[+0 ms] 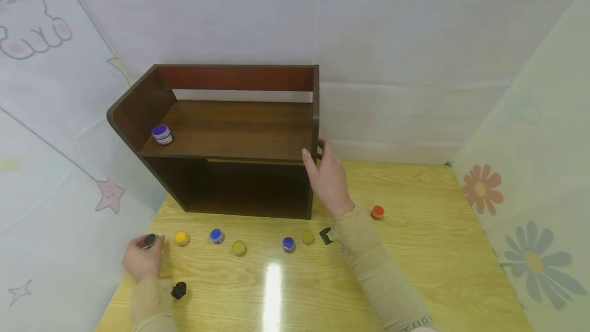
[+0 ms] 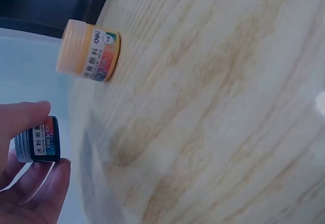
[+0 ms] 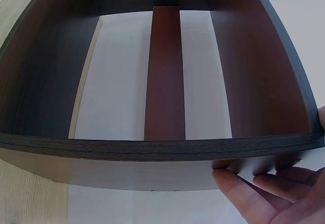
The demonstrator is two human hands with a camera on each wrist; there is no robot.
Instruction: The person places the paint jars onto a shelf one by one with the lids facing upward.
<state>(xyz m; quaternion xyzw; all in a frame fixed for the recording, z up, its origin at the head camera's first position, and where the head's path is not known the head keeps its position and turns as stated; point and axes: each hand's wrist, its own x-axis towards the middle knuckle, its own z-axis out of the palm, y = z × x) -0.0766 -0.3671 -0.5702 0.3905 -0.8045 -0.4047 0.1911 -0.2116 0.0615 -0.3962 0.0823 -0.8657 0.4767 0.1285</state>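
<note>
My left hand [image 1: 144, 258] holds a small dark-lidded paint jar [image 2: 46, 140] between thumb and fingers, at the left end of the table. Just right of it stands an orange paint jar [image 1: 182, 238], its label showing in the left wrist view. My right hand [image 1: 328, 178] grips the right side panel of a dark brown wooden shelf [image 1: 235, 127]. The thumb lies at the panel's front edge, and the fingers [image 3: 244, 196] press its outer face. A purple-lidded jar [image 1: 162, 135] sits on the upper board at the left.
On the table in front of the shelf stand a blue jar [image 1: 216, 235], a yellow jar [image 1: 238, 248], a dark blue jar [image 1: 288, 244] and another yellowish jar [image 1: 308, 236]. Right of the right forearm is a red jar [image 1: 377, 212]. Printed cloth [image 1: 516, 168] hangs around the table.
</note>
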